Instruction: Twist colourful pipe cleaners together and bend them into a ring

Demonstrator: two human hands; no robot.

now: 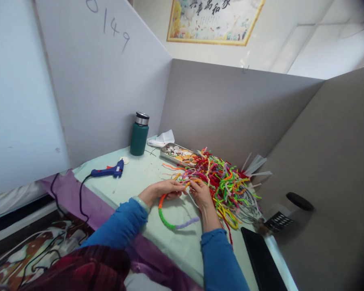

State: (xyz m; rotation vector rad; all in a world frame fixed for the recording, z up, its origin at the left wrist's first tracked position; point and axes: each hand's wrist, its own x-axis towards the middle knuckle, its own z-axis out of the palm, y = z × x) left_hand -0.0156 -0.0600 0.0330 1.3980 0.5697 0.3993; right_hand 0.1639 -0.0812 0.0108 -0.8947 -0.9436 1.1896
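A curved band [166,223] wrapped in orange, green and purple fuzzy wire hangs below my left hand [170,189], whose fingers are closed on its orange upper part. My right hand [199,192] pinches a yellow-orange fuzzy wire [188,184] close to my left fingertips. A thin white strip [193,199] runs down between the hands. Just beyond and right of my hands lies a large heap of colourful fuzzy wires [224,178].
A metal tray [163,152] of small discs sits behind the heap, near a green bottle [138,135] and white tissue [164,138]. The blue glue gun [109,171] lies left, its cord over the edge. A black flat object [262,258] lies right; grey partitions [230,109] surround the table.
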